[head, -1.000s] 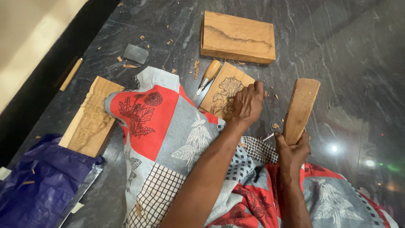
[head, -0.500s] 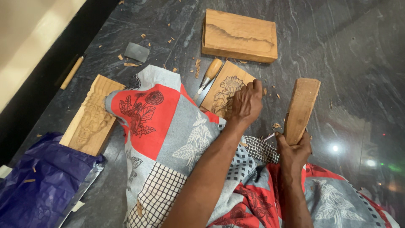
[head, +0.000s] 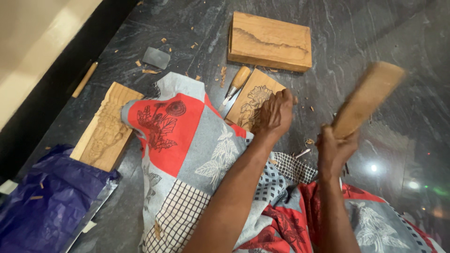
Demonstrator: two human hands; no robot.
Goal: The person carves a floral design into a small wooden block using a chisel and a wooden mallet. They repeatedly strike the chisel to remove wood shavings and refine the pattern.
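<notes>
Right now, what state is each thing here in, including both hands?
Left hand: closed, pressed on the small drawn panel.
Right hand: gripping the wooden mallet.
Wooden mallet: raised, tilted, motion-blurred.
Small drawn panel: flat on the floor, flower outline on it.
Spare chisel: lying loose beside that panel.
Thick block: flat, wavy groove cut.
Carved plank: partly under the patterned cloth.

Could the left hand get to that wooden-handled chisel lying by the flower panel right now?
Probably yes. The chisel lies in the open just beyond the left hand, nothing on top of it, though that hand is pressed on the flower panel.
</notes>
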